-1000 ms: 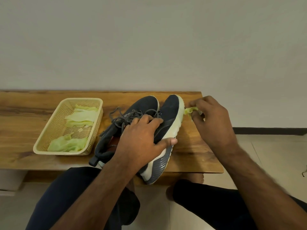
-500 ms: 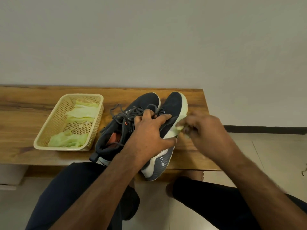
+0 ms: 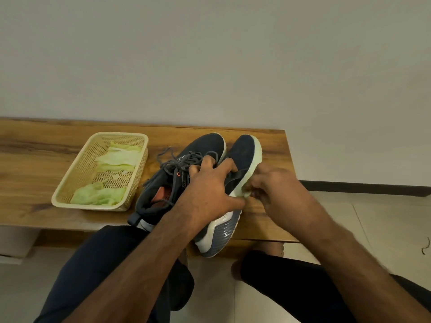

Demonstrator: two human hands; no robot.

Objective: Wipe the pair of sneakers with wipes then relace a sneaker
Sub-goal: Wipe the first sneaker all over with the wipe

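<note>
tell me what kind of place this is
Probably a room in a home: a low wooden bench against a plain wall, a tiled floor, sneakers on the bench.

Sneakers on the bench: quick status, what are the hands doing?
Left hand grips right sneaker. Right hand presses green wipe on its white sole edge. Laced sneaker beside it. Nothing in the way.

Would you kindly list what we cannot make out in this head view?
- Wipe in the right hand: the blurred fingers hide nearly all of it.
- Right sneaker: its laces and tongue sit under the left hand.
- Left sneaker: its heel is cut by the forearm.
- Table: its left end runs off the frame.
</note>
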